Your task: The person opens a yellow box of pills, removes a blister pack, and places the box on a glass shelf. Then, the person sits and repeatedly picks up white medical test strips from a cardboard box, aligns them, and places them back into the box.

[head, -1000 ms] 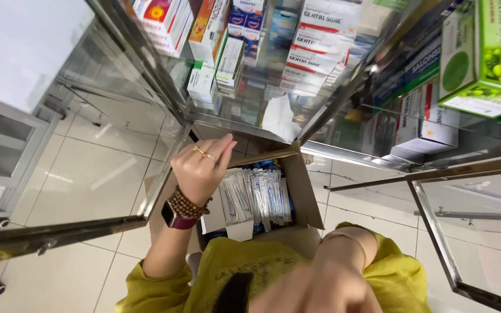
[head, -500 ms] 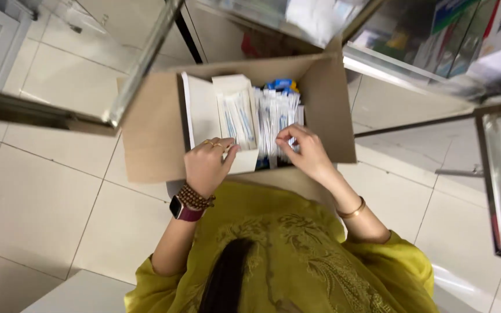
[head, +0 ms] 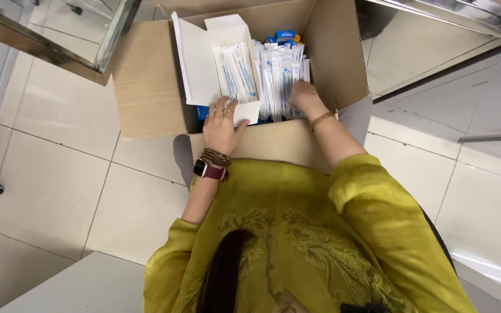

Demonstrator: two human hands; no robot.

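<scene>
far left there was just pale tiled floor and a metal-framed glass shelf edge cutting across the corner. next over sat the open cardboard box on the floor, flaps out. inside it, an open white carton stood on its side with slim sealed packets in it, blue print on white, look like wrapped syringes or similar, hard to be sure. the left hand, 2 rings on it plus a bead bracelet and a smartwatch, was gripping the front lip of that white carton, fingers curled over the edge. right of that, a big upright bunch of the same packets filled the rest of the box, and the right hand was pushed in among them; couldn't tell if it was actually clutching any. looked to me like mid-sorting, packets going between the loose bunch and the carton. next bit would need a clean pinch on a few without crumpling them.
</scene>
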